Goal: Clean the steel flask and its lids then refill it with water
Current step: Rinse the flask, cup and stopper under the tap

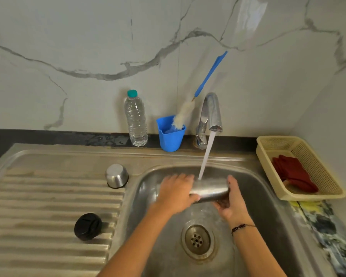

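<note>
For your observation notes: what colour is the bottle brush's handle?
Blue; the bottle brush handle shows best in the head view.

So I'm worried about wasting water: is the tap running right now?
On. A white stream falls from the tap onto the steel flask, held sideways over the sink in both hands.

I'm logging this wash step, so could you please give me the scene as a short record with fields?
flask: steel flask lying sideways over the steel sink basin
left hand: left hand grips one end
right hand: right hand cups the other end
water: chrome tap running onto the flask
lids: steel cup lid upside down and black round cap, both on the ribbed drainboard
brush: blue-handled bottle brush standing in a blue plastic cup
</note>
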### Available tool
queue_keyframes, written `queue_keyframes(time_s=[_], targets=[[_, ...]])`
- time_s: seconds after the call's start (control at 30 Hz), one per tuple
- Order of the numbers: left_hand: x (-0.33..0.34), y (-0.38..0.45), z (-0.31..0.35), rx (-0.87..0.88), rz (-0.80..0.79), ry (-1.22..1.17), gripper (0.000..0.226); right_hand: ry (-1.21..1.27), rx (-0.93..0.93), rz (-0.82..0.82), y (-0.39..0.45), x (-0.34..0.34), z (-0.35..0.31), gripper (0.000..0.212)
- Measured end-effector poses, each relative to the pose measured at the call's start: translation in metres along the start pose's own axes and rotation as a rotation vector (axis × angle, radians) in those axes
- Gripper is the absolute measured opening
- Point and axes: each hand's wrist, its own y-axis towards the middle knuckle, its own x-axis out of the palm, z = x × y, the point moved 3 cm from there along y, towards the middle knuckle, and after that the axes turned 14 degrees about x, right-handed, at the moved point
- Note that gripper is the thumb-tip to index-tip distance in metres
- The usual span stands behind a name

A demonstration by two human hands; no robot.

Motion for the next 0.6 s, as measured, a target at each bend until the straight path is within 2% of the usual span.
queue_keyframes(time_s=[0.1, 0.17, 0.2, 0.3, 0.37, 0.5, 0.6], targets=[[0.047, -0.028, -0.009, -0.205, -0.026, -0.386, 0.067, -0.593, -0.306, -0.034, -0.021, 0.029, -0.002, 0.034], [0.062, -0.033, -0.007, -0.297, -0.055, -0.541, 0.066, -0.991, -0.487, -0.008, -0.032, 0.051, 0.004, 0.024], [0.063, -0.032, -0.004, -0.320, -0.038, -0.578, 0.063, -1.113, -0.561, 0.022, -0.038, 0.058, 0.003, 0.020], [0.054, -0.023, 0.006, -0.334, 0.176, -0.597, 0.053, -1.140, -0.818, 0.073, -0.062, 0.069, -0.008, 0.020], [0.051, -0.017, 0.008, -0.321, 0.284, -0.602, 0.058, -1.135, -1.015, 0.109, -0.069, 0.070, -0.011, 0.022], [0.068, -0.022, 0.010, -0.317, 0.187, -0.652, 0.051, -1.294, -0.941, 0.093, -0.063, 0.062, 0.005, 0.022], [0.062, -0.017, 0.016, -0.208, 0.351, -0.727, 0.070, -1.101, -1.211, 0.205, -0.077, 0.060, -0.005, 0.029]])
